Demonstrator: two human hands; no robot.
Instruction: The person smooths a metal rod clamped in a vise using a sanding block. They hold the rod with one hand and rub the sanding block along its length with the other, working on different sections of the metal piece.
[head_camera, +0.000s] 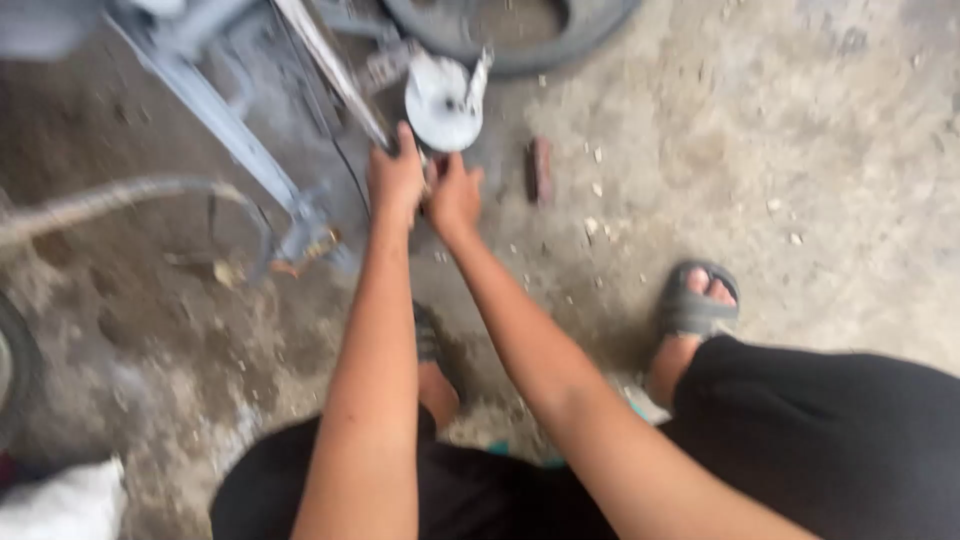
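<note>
Both hands work close together at the far end of outstretched arms, over a dusty concrete floor (800, 150). The left hand (396, 180) is closed in a fist around a slim light bar (330, 65) of a grey metal frame (215, 110); the grip sits at the bar's lower end. The right hand (455, 195) lies just beside it, touching or nearly so, fingers curled inward; whether it clamps anything cannot be told (motion blur hides the fingertips).

The round white disc-shaped part (443, 100) sits directly beyond the 2 hands, just past the knuckles and slightly to the right. The right hand is the nearer of the 2. The disc faces roughly up toward the camera, tilted; it has no clear long axis. The bar's long axis runs diagonally, from the hands up and away to the left.

Further out: a small reddish-brown block (541, 170) lies on the floor right of the disc, apart from it. A dark tyre (520, 45) curves behind. A grey sandal (695, 300) shows at right.
</note>
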